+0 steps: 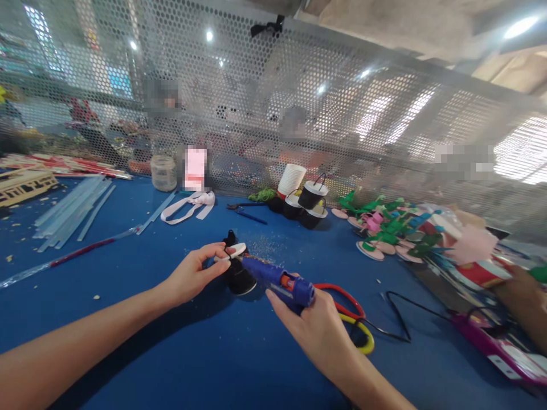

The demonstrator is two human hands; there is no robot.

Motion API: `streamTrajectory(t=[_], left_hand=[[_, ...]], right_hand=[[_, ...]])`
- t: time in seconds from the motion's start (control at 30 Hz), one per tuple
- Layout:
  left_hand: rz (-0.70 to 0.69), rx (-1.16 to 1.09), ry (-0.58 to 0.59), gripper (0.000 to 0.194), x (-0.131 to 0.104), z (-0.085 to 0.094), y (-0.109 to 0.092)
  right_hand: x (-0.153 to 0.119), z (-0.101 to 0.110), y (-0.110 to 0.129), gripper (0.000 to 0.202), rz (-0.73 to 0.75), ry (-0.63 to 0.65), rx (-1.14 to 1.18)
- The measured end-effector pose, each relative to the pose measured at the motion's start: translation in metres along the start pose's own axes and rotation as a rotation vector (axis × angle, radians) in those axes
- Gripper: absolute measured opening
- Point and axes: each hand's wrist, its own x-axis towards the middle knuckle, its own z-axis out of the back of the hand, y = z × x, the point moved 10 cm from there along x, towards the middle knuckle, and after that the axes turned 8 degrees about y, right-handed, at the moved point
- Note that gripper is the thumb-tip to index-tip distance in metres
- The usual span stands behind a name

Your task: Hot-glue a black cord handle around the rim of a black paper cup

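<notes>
Between the thumb and fingers of my left hand [194, 273] is a small white disc [236, 250] with a dark cord on it, tilted. Wrapped round a blue glue gun [277, 279], my right hand [322, 324] is closed, and the gun's nozzle points left at the disc's edge. Whether the nozzle touches the disc I cannot tell. Just under the disc, a black cup [241, 279] rests on the blue table, partly hidden by my left fingers and the gun.
Glue sticks [70, 210], a jar [164, 173], white ribbon [188, 208] and pliers [248, 212] lie left and behind. Black pots [313, 195] stand at the back. Green and pink pieces [384, 225], a purple power strip [491, 347] and another person's hand [521, 296] are right.
</notes>
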Motion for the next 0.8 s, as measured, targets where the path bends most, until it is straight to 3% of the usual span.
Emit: streamTrajectory(t=[0.2, 0.8], left_hand=[[-0.016, 0.013, -0.018, 0.019, -0.0009, 0.0014, 0.0009], [-0.018, 0.041, -0.004, 0.017, -0.0024, 0.0019, -0.0016]], right_hand=[[-0.0026, -0.0065, -0.0046, 0.014, 0.002, -0.009, 0.022], [0.0006, 0.0023, -0.0060, 0.017, -0.020, -0.024, -0.047]])
